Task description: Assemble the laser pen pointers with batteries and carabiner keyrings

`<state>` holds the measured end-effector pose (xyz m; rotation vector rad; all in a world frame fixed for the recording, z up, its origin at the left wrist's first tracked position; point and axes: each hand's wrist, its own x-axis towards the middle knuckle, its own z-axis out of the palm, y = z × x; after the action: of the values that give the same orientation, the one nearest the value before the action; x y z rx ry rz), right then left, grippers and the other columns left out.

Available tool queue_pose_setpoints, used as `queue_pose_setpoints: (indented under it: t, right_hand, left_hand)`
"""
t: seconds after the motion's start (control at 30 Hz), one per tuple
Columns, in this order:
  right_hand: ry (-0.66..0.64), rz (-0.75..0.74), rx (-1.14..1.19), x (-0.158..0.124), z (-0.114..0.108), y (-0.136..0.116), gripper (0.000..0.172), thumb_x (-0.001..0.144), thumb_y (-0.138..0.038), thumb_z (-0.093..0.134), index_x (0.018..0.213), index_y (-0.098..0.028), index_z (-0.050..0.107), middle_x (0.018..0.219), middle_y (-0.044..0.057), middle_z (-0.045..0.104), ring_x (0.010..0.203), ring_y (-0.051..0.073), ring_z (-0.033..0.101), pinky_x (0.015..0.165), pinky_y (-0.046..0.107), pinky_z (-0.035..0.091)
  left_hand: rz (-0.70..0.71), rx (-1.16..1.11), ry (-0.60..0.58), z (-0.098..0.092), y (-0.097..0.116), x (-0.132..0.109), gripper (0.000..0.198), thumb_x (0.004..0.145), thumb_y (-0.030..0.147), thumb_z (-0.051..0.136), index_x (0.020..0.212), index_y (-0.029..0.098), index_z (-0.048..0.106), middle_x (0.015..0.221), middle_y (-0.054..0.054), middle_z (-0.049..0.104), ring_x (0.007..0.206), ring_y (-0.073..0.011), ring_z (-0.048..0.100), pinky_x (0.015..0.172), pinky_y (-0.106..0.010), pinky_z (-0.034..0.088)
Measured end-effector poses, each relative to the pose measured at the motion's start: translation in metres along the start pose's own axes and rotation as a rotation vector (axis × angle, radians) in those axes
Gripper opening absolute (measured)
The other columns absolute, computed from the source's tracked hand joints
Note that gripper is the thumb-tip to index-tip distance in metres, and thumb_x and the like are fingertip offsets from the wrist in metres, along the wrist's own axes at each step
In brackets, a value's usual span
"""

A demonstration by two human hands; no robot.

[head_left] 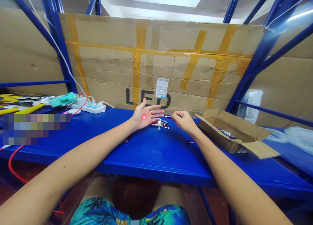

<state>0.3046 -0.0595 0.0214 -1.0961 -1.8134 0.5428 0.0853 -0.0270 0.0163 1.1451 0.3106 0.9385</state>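
Observation:
My left hand (144,115) is held out with its palm showing and its fingers spread. A bright red dot of light sits on that palm. Closed round a small blue laser pointer (168,116), my right hand (182,120) aims its tip toward the left palm. Below and between the two hands lies a pile of slim metallic pointers (160,123) in red, silver and other colours, partly covered by the left fingers. Near my right wrist a small red-and-blue clip (189,141) lies on the blue table (156,153). A small dark red item (127,139) lies by my left forearm.
At the right stands an open cardboard box (231,133) with several pointers inside. A white power strip (90,106) with plugs and cords is at the back left, beside yellow-handled tools (29,109). A large taped cardboard sheet (110,65) walls off the back between blue posts.

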Motion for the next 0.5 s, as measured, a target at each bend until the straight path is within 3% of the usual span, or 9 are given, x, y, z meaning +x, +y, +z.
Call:
queue_pose_setpoints:
  t: [0.5]
  right_hand:
    - [-0.007, 0.004, 0.009, 0.0013, -0.0007, 0.002, 0.028, 0.076, -0.038, 0.053, 0.057, -0.019, 0.047, 0.046, -0.005, 0.037, 0.047, 0.01, 0.033, 0.047, 0.026, 0.026]
  left_hand:
    - [-0.011, 0.014, -0.037, 0.0025, -0.0007, -0.0023, 0.082, 0.084, 0.076, 0.031, 0.13, 0.012, 0.054, 0.125, -0.021, 0.062, 0.12, -0.0333, 0.056, 0.096, -0.046, 0.042]
